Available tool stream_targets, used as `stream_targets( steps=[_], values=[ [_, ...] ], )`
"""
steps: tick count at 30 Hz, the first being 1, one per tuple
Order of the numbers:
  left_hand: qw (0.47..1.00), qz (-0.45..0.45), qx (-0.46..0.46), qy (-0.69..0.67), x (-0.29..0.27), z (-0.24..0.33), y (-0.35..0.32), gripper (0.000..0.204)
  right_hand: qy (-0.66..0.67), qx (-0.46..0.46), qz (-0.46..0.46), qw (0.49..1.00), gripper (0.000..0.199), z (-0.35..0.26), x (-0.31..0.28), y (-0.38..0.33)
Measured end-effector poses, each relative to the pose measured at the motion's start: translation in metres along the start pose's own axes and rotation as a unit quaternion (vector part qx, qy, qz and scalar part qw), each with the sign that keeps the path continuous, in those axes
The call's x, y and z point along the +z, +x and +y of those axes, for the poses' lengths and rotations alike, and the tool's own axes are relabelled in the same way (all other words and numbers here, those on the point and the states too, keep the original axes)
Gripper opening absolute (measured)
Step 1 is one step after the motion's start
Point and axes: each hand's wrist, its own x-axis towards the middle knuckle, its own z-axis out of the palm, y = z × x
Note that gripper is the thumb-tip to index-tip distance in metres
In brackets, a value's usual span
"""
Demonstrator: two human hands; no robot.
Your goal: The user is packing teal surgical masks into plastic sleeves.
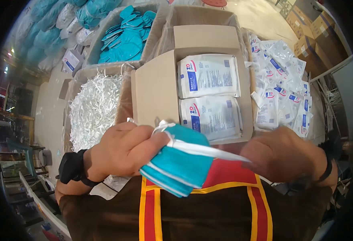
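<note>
My left hand (122,150) grips a folded teal face mask (180,162) close to my chest. A white elastic strap (208,150) runs from the mask to my right hand (283,154), which pinches its far end and pulls it taut. Just beyond both hands stands an open cardboard box (154,96) with two white sealed pouches (208,76) lying flat inside, one behind the other.
A bin of white shredded strips (94,108) sits at the left. Behind it is a box of loose teal masks (128,38). A pile of empty clear-and-white pouches (283,86) lies at the right. Stacked cartons (313,38) stand far right.
</note>
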Motion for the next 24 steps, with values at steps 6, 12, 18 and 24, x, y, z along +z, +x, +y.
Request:
stream_targets(
  steps=[6, 12, 18, 24],
  values=[
    [0.999, 0.012, 0.019, 0.035, -0.007, 0.002, -0.014, 0.041, -0.024, 0.012, -0.024, 0.999, 0.009, -0.015, -0.008, -0.028],
    [0.985, 0.025, -0.148, 0.086, -0.015, -0.041, -0.063, 0.044, -0.032, 0.096, -0.007, 0.995, 0.009, -0.01, -0.013, -0.065],
    [0.968, 0.102, -0.156, 0.165, 0.0, -0.041, -0.064, 0.046, 0.174, 0.229, 0.139, 0.948, 0.016, 0.023, -0.014, -0.052],
    [0.995, 0.083, -0.033, 0.033, 0.022, -0.029, -0.024, 0.041, 0.533, 0.164, 0.222, 0.8, 0.018, 0.047, 0.031, 0.012]
  ],
)
